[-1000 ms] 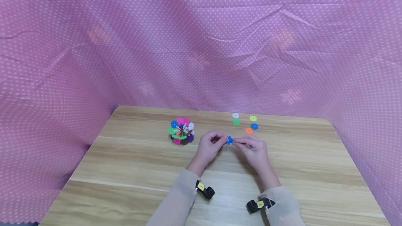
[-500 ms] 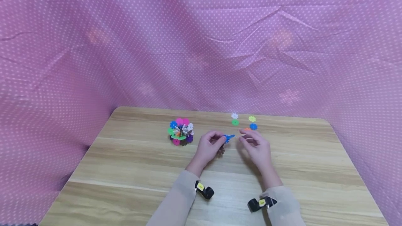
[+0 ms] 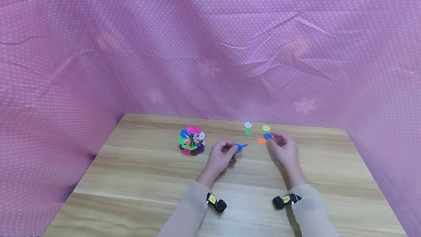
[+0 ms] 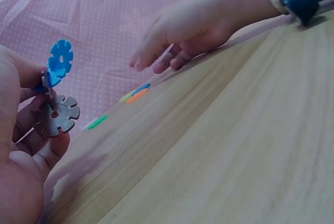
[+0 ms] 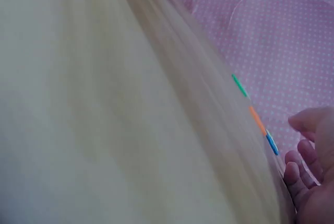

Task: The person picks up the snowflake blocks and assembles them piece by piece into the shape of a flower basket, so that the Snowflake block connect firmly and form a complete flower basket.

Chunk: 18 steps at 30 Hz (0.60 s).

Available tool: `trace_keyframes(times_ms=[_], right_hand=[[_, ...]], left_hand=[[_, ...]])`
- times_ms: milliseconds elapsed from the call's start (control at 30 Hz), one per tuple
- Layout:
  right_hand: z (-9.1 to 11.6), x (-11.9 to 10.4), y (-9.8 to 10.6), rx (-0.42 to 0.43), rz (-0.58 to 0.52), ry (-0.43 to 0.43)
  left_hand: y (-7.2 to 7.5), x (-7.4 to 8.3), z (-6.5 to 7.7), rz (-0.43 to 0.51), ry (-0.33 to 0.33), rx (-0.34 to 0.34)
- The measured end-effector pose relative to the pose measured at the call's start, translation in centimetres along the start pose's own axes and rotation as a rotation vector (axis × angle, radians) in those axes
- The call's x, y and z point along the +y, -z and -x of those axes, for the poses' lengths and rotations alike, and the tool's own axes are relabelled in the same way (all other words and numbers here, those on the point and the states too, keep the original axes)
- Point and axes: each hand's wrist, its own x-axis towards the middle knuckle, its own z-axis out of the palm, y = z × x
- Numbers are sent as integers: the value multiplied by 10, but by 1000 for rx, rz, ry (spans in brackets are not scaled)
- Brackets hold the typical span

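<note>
Between thumb and fingers, my left hand (image 3: 218, 156) pinches a small cluster of interlocking snowflake discs in the middle of the table. Two blue discs (image 4: 61, 53) stick up from it at an angle to each other, and brown discs (image 4: 61, 115) hang below. My right hand (image 3: 285, 152) is at the loose blue disc (image 3: 267, 135), its fingertips close beside it and nothing between thumb and fingers in the wrist views. Next to that disc lie an orange disc (image 3: 261, 140) and a yellow disc (image 3: 266, 128).
A white disc (image 3: 247, 124) and a green disc (image 3: 248, 131) lie flat near the table's back edge. Left of my left hand stands a round, many-coloured assembly of joined discs (image 3: 192, 147). A pink dotted cloth (image 3: 210, 46) hangs behind the wooden table (image 3: 138, 178).
My right hand has let go of the blue disc on the cluster and moved right to the loose discs. My left hand still holds the cluster in nearly the same place.
</note>
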Motion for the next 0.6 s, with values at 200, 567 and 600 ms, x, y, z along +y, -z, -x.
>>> trace_keyframes(times_ms=[200,567,600], right_hand=[[-16,-4,13,-175,161,51],[-29,-19,12,-236,259,-71],[-28,-20,11,-232,238,-88]], left_hand=[[-3,0,1,3,19,-16],[0,1,-1,-80,14,-8],[1,1,-1,-81,18,-8]])
